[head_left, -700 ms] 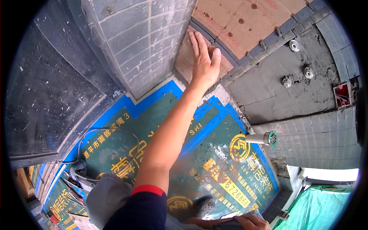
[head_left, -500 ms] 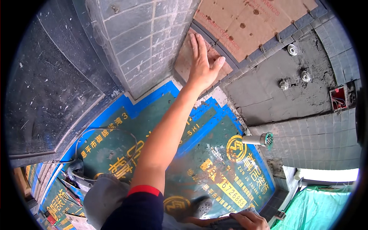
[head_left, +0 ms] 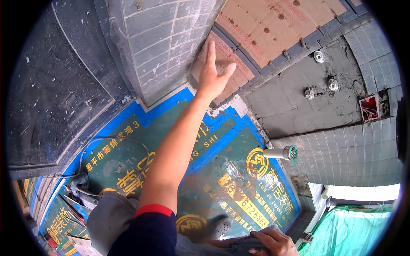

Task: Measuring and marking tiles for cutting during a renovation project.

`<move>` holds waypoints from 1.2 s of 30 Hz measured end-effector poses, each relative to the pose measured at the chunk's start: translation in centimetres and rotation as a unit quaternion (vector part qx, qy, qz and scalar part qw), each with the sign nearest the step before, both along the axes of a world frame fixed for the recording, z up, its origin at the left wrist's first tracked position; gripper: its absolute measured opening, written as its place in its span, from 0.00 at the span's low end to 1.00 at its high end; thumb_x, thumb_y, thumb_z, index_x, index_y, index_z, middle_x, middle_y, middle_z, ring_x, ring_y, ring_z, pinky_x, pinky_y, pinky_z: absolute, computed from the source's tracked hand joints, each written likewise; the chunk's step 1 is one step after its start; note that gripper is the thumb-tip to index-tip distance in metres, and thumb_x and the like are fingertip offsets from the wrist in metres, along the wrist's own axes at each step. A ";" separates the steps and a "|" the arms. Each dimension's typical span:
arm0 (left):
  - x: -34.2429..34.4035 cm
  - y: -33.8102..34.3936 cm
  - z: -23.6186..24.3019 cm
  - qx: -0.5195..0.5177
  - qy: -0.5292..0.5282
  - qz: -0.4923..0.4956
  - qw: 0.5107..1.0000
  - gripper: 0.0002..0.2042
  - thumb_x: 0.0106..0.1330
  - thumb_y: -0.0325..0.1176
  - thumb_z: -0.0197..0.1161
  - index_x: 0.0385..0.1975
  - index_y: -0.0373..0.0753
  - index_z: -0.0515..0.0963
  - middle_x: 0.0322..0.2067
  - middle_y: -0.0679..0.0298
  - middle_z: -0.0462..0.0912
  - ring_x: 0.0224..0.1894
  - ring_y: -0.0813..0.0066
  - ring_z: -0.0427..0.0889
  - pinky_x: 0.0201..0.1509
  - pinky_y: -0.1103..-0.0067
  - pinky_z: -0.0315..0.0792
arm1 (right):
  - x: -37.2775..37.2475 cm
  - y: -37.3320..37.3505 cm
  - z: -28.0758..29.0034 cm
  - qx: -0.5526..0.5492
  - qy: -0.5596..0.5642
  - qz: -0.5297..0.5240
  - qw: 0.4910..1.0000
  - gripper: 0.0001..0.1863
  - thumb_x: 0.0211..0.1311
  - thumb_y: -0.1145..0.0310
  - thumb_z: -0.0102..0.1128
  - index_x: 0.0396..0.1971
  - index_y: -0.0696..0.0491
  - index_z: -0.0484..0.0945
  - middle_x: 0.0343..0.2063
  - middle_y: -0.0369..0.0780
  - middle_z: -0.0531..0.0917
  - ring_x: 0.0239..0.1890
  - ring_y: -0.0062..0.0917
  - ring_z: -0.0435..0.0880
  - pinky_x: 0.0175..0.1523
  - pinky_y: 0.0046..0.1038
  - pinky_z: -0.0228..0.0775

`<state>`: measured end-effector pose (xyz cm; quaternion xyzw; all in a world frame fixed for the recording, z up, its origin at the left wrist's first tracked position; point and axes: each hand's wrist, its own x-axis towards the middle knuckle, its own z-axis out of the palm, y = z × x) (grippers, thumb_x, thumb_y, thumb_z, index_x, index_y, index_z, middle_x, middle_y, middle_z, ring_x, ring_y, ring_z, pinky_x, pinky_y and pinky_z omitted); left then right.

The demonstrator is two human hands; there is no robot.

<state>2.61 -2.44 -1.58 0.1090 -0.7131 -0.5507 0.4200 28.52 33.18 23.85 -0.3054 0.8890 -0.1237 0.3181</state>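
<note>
Reaching up and left of the grey pipe (head_left: pixel 275 152), the left hand (head_left: pixel 212 80) lies over the small brown sheet (head_left: pixel 243 73), which sits above and left of that pipe, wedged between the tiled wall (head_left: pixel 158 47) and the large brown sheet (head_left: pixel 277 30). Its fingers are lined up edge-on, the thumb held well away, and nothing is gripped; whether the palm touches the sheet I cannot tell. Below the pipe, the right hand (head_left: pixel 275 242) curves over something grey – its fingertips are hidden, so I cannot tell whether it pinches anything.

The small sheet could be nudged crooked or knocked at a corner if the left hand pushed on one edge only, since just one arm is stretched out to it. Footing is another worry: the floor cover (head_left: pixel 168 117), left of and below the pipe, has a shiny, smeared stretch (possibly wet), and a shoe (head_left: pixel 223 226) stands by it, so leaning further could make it slide.

Compared with the earlier frame, the left hand has turned: several fingers were fanned flat over the sheet, and now they stack in line, baring more of its upper part and some red print. The pipe, walls and sheets have all slid leftward together – the head moved, it seems, rather than the room.
</note>
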 end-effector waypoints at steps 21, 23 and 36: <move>-4.7 4.7 -11.4 0.316 -0.215 0.094 0.919 0.50 0.74 0.71 0.31 0.78 0.27 0.38 0.78 0.35 0.37 0.80 0.37 0.39 0.83 0.56 0.38 | -1.0 1.0 1.3 0.067 -0.073 -0.069 0.993 0.27 0.57 0.67 0.73 0.57 0.57 0.80 0.50 0.51 0.84 0.51 0.50 0.83 0.56 0.42 0.76; -3.4 5.0 -11.5 0.273 -0.170 0.087 0.943 0.49 0.76 0.69 0.35 0.78 0.26 0.41 0.78 0.36 0.37 0.81 0.40 0.39 0.83 0.59 0.39 | -1.1 1.3 1.2 0.070 -0.072 -0.066 0.993 0.27 0.57 0.66 0.73 0.57 0.57 0.80 0.50 0.51 0.83 0.51 0.50 0.83 0.57 0.43 0.76; 0.1 4.6 -14.5 0.465 -0.026 0.061 0.883 0.22 0.81 0.38 0.54 0.66 0.29 0.72 0.66 0.53 0.77 0.68 0.65 0.73 0.74 0.73 0.63 | -1.3 1.9 0.7 0.036 -0.052 -0.018 0.998 0.27 0.57 0.64 0.73 0.57 0.57 0.80 0.50 0.50 0.83 0.50 0.49 0.83 0.57 0.43 0.76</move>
